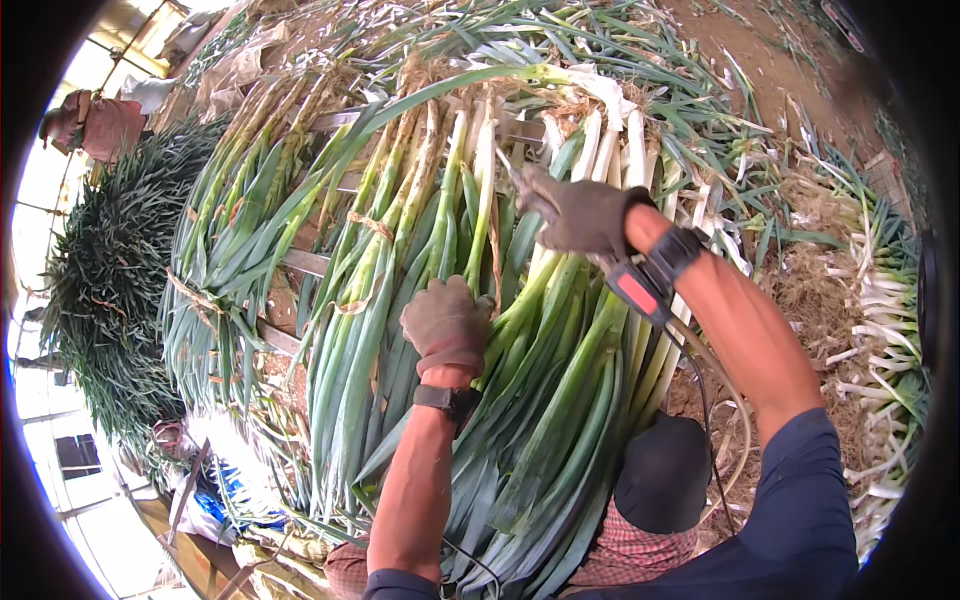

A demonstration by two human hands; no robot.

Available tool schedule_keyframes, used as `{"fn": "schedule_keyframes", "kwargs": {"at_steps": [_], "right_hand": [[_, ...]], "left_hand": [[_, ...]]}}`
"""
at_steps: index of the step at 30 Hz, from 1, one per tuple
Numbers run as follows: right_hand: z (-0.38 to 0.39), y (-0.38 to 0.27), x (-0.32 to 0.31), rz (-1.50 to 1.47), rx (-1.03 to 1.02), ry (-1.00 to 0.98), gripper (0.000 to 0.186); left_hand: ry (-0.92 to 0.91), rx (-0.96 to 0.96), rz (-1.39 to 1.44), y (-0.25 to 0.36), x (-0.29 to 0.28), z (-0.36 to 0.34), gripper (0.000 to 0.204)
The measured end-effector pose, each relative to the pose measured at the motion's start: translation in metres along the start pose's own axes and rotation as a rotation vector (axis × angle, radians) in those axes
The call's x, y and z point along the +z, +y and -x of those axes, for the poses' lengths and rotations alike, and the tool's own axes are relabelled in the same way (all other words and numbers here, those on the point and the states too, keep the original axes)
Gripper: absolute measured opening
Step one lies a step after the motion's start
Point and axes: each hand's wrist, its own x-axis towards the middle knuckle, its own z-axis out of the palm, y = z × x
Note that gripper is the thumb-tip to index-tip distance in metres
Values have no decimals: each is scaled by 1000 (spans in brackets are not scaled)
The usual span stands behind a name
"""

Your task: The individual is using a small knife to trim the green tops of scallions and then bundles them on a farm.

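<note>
A wide layer of long green onions (350, 400) lies across a rack with metal bars (305, 260), white ends and roots toward the top. My left hand (447, 325), in a grey-brown glove, is closed over green stalks at the middle of the layer. My right hand (582, 215), gloved alike, is closed round a hand tool (635, 290) with a thin metal tip pointing at the white stems (485, 140). The tool has a red and dark body and a hose running down past my forearm. The exact part of the tool inside my fingers is hidden.
A dark heap of green onions (120, 280) fills the left, behind a reddish sack (110, 125). Trimmed white stems (880, 330) line the far right beside root scraps (800, 300). Loose leaves litter the brown ground (720, 40). A dark rounded pad (660, 470) and checked cloth (630, 540) show below.
</note>
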Motion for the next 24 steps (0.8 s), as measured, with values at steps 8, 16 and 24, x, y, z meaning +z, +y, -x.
{"fn": "schedule_keyframes", "kwargs": {"at_steps": [8,16,24], "right_hand": [[0,-5,-9,-19,-51,-5,95],[116,-35,9,-309,-187,-475,81],[96,-42,17,-155,-164,-413,100]], "left_hand": [[-57,-57,34,3,-4,-1,44],[184,-144,147,-10,3,29,46],[67,-99,121,-14,2,27,35]]}}
